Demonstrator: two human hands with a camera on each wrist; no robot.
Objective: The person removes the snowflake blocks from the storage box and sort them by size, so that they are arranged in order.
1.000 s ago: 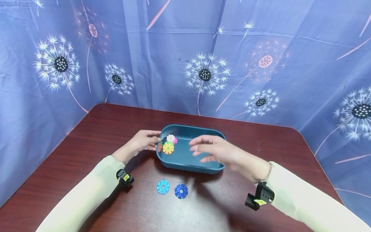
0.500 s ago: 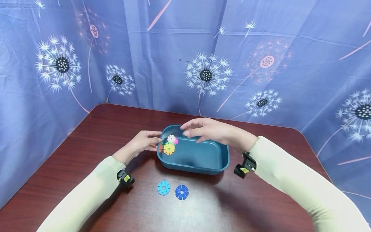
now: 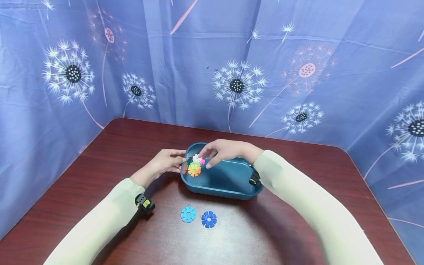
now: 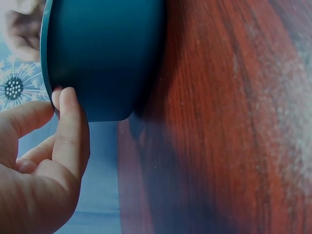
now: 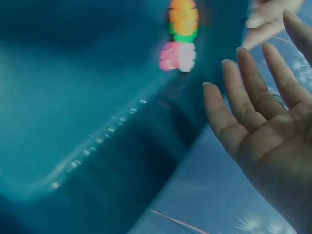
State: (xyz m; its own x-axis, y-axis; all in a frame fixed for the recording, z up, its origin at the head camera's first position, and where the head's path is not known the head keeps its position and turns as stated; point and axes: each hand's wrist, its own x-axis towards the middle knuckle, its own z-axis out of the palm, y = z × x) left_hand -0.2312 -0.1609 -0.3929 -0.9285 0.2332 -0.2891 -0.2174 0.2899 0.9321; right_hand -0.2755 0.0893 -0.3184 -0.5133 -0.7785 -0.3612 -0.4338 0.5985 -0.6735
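Note:
My left hand (image 3: 162,162) pinches the rim at the left end of a dark teal plastic tub (image 3: 228,194), as the left wrist view also shows. Over the tub's left half hovers my right hand (image 3: 225,151), its fingers spread and relaxed, holding nothing. Just under and left of those fingertips lie several notched flower-shaped plastic discs: a white disc (image 3: 197,158), a pink disc (image 3: 202,161), and an orange-yellow disc (image 3: 194,169) overlapping a green one. A reddish disc sits against the tub's left wall. These discs look blurred in the right wrist view.
On the brown wooden table (image 3: 149,235), in front of the tub, lie a light blue notched disc (image 3: 188,214) and a dark blue notched disc (image 3: 209,219). A blue curtain (image 3: 185,73) with dandelion prints hangs behind and beside the table.
My right hand has moved left and inward over the tub, coming close to the discs in its left end. The left hand keeps its hold on the rim.

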